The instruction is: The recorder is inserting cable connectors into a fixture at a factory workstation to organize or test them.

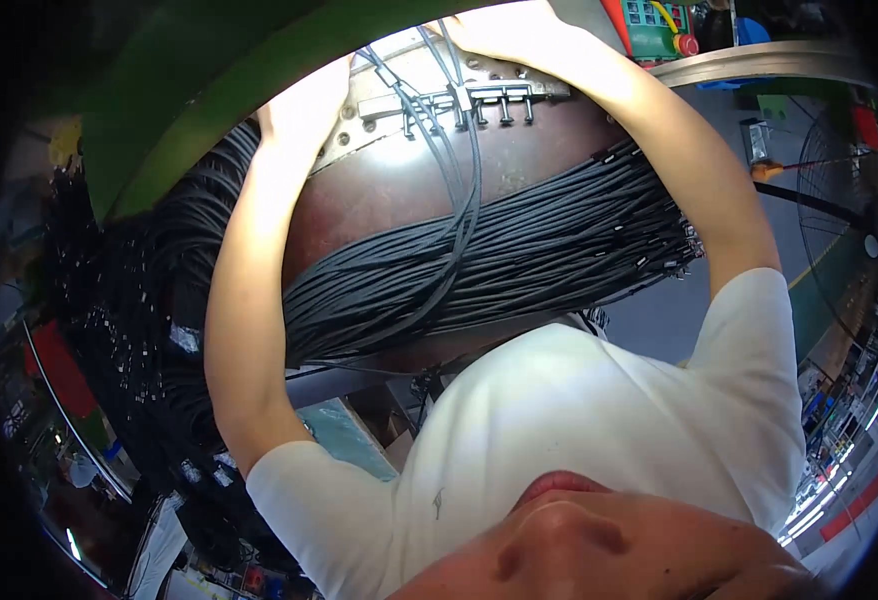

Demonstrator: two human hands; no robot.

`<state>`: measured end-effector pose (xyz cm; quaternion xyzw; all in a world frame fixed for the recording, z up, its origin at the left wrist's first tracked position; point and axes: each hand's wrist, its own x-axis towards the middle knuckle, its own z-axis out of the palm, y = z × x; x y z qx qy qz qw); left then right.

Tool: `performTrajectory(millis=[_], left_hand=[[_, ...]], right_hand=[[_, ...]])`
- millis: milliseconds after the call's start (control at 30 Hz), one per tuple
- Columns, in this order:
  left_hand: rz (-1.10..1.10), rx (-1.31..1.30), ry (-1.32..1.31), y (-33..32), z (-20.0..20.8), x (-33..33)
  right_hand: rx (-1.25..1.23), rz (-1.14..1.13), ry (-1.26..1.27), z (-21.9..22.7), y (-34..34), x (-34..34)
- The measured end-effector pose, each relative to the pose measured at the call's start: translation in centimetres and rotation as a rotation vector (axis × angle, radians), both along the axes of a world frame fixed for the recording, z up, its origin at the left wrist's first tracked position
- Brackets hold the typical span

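Note:
Both forearms reach up to a pale metal plate (354, 140) under a bright light. My left hand (309, 100) is at the plate's left side; a green edge cuts off its fingers. My right hand (494, 30) is farther right, beside black cables (429, 110) that run up over the plate. Its fingertips are washed out by glare, so whether they grip a cable cannot be seen. A black rack with short pegs (509, 97) is fixed along the plate, and the cables pass over it. Nearer to me, a thick bundle of black cables (519, 245) lies across a brown worktop (359, 205).
A dark green panel (159, 110) overhangs the upper left. Many black cables with small pale ends (129, 310) hang at the left. A green box with a red button (687, 45) stands at the upper right. A fan (849, 220) is farther right.

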<state>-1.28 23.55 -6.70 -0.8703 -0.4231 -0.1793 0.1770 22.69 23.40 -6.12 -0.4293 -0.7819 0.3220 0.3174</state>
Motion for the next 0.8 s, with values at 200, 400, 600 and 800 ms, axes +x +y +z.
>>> performTrajectory(millis=[200, 400, 600, 800], left_hand=[[-0.005, -0.12, -0.236, 0.5, 0.4, -0.5], [0.052, -0.136, -0.239, 0.3, 1.5, -0.5], [0.299, -0.568, -0.294, -5.4, 4.0, -2.7], [-0.054, -1.982, -0.365, -25.8, 6.1, -8.5]], right_hand=[[-0.027, -0.002, -0.029, 0.2, -0.1, 1.0], [-0.048, -0.024, -0.053, 0.8, 0.0, 0.4], [0.356, -0.128, -0.187, 3.1, -7.0, 4.4], [-0.056, -1.098, 0.209, -3.4, -27.3, 20.9]])
